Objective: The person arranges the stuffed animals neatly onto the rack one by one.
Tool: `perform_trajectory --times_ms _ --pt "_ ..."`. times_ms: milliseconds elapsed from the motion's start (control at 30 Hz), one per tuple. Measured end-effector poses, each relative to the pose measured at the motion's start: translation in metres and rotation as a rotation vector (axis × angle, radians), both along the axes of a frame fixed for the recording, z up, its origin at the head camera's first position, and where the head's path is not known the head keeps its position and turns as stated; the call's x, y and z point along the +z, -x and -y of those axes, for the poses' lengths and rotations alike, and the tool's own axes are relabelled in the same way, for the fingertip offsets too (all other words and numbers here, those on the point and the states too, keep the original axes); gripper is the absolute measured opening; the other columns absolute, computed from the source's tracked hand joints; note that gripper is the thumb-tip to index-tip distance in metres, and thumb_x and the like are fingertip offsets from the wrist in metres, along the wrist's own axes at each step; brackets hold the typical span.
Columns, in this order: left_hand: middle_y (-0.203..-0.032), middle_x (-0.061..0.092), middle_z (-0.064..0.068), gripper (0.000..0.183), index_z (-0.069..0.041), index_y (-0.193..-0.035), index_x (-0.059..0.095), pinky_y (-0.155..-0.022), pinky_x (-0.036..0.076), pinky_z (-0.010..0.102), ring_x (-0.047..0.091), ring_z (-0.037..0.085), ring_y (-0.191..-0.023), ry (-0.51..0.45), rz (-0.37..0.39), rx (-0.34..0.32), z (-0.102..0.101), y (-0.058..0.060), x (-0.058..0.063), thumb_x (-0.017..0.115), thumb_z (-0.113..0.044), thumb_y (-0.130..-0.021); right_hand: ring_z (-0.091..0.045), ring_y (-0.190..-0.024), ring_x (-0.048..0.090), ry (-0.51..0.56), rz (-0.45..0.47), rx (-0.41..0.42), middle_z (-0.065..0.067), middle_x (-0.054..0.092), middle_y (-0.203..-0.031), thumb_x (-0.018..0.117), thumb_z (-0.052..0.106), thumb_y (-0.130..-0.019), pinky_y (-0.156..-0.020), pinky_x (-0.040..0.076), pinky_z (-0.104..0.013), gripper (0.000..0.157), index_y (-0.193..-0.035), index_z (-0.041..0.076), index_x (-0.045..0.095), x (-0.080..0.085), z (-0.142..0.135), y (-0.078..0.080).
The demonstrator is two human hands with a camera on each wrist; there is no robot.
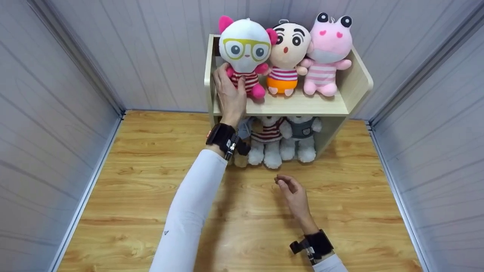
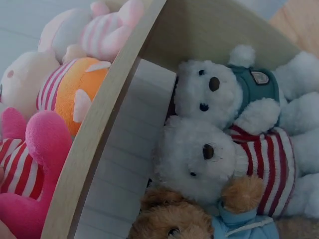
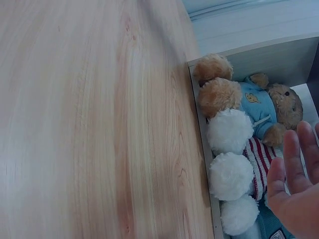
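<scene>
On the upper shelf at the left, my left hand [image 1: 231, 92] grips the body of a white plush doll [image 1: 245, 45] with pink ears and yellow glasses. The thumb lies across its red-striped front, and the other fingers are at its side, partly hidden. Its pink legs [image 2: 49, 144] show in the left wrist view. Beside it sit a plush boy [image 1: 285, 49] in orange shorts and a pink plush frog [image 1: 331, 45]. Low over the floor, in front of the shelf, my right hand [image 1: 297, 198] holds nothing, its fingers loosely bent.
The wooden shelf unit [image 1: 295, 107] stands against the back wall. Its lower compartment holds a brown bear [image 3: 259, 107] in blue, a white bear [image 2: 197, 159] in red stripes and another white bear [image 2: 209, 89] in green. Panel walls [image 1: 446, 124] flank the wood-grain floor [image 1: 151, 151].
</scene>
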State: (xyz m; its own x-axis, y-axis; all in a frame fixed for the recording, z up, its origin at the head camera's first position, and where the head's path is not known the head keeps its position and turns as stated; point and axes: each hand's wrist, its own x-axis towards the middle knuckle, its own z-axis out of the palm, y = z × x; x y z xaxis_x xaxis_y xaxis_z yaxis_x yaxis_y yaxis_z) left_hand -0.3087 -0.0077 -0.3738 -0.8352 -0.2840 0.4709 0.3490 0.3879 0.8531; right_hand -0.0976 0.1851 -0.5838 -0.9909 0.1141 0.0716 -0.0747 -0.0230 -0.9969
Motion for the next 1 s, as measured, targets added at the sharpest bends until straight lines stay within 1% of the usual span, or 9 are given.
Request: perform_trajectory --times_ms 167,367,500,633,700,767,833,933,1000 --pt "-0.139 0.045 0.016 0.048 -0.001 -0.141 0.047 -0.112 0.032 0.019 0.046 0.024 -0.131 -0.006 0.027 0.014 -0.002 0.009 0.002 0.066 -0.002 -0.097 -0.010 -0.107 0.068 -0.019 0.022 -0.006 -0.028 0.068 -0.119 0.059 -0.003 -0.102 -0.099 0.053 -0.025 0.025 -0.123 -0.016 0.062 -0.001 0.000 0.002" --pt "-0.140 0.045 0.015 0.049 -0.003 -0.144 0.046 -0.113 0.031 0.019 0.046 0.024 -0.133 0.009 0.080 0.036 -0.003 0.018 0.002 0.066 -0.007 -0.099 -0.010 -0.108 0.068 -0.043 0.011 0.003 -0.027 0.069 -0.120 0.060 0.001 -0.103 -0.100 0.052 -0.024 0.026 -0.124 -0.013 0.064 0.000 -0.001 0.001" --pt "-0.142 0.045 0.012 0.049 -0.007 -0.146 0.044 -0.113 0.031 0.020 0.046 0.022 -0.133 0.066 0.127 0.048 -0.002 0.019 -0.001 0.064 -0.016 -0.102 -0.012 -0.111 0.068 -0.044 -0.022 0.021 -0.027 0.068 -0.122 0.061 0.005 -0.104 -0.101 0.053 -0.027 0.027 -0.125 -0.011 0.064 -0.002 -0.003 -0.001" --pt "-0.146 0.041 0.014 0.055 -0.008 -0.152 0.039 -0.116 0.030 0.022 0.043 0.023 -0.136 0.084 0.128 0.018 0.000 0.016 -0.004 0.063 -0.020 -0.104 -0.014 -0.111 0.068 -0.046 -0.042 0.027 -0.027 0.068 -0.121 0.062 0.008 -0.104 -0.101 0.053 -0.028 0.028 -0.125 -0.010 0.065 -0.002 -0.002 -0.001" --pt "-0.151 0.036 0.018 0.061 -0.008 -0.156 0.035 -0.118 0.029 0.025 0.040 0.026 -0.139 0.082 0.105 -0.002 0.000 0.012 -0.007 0.063 -0.020 -0.104 -0.015 -0.111 0.068 -0.045 -0.042 0.024 -0.027 0.068 -0.121 0.062 0.009 -0.104 -0.101 0.053 -0.028 0.029 -0.125 -0.010 0.065 -0.002 -0.001 -0.002" --pt "-0.159 0.026 0.022 0.067 -0.008 -0.160 0.030 -0.120 0.027 0.027 0.035 0.029 -0.144 0.080 0.075 -0.020 -0.001 0.008 -0.010 0.064 -0.019 -0.103 -0.016 -0.111 0.068 -0.046 -0.039 0.017 -0.027 0.068 -0.120 0.062 0.009 -0.104 -0.101 0.053 -0.029 0.028 -0.125 -0.010 0.065 -0.001 0.000 -0.002" --pt "-0.164 0.015 0.026 0.069 -0.007 -0.161 0.028 -0.123 0.023 0.029 0.029 0.033 -0.149 0.089 0.014 -0.029 -0.002 0.002 -0.015 0.064 -0.017 -0.103 -0.017 -0.111 0.068 -0.054 -0.028 0.007 -0.026 0.069 -0.120 0.061 0.008 -0.104 -0.101 0.053 -0.029 0.028 -0.125 -0.010 0.065 0.001 0.001 -0.002" --pt "-0.165 0.009 0.031 0.065 -0.003 -0.158 0.034 -0.125 0.018 0.032 0.021 0.036 -0.154 0.120 -0.137 -0.036 -0.003 -0.007 -0.026 0.064 -0.013 -0.101 -0.017 -0.112 0.067 -0.072 -0.006 -0.010 -0.024 0.069 -0.121 0.060 0.009 -0.105 -0.102 0.052 -0.027 0.029 -0.126 -0.010 0.064 0.005 0.001 -0.002" --pt "-0.163 0.014 0.033 0.059 0.000 -0.152 0.041 -0.127 0.016 0.037 0.019 0.038 -0.155 0.174 -0.255 -0.033 -0.002 -0.012 -0.035 0.064 -0.009 -0.099 -0.017 -0.112 0.067 -0.092 -0.003 -0.023 -0.023 0.069 -0.122 0.059 0.009 -0.106 -0.100 0.052 -0.026 0.029 -0.127 -0.009 0.064 0.010 0.000 0.000"
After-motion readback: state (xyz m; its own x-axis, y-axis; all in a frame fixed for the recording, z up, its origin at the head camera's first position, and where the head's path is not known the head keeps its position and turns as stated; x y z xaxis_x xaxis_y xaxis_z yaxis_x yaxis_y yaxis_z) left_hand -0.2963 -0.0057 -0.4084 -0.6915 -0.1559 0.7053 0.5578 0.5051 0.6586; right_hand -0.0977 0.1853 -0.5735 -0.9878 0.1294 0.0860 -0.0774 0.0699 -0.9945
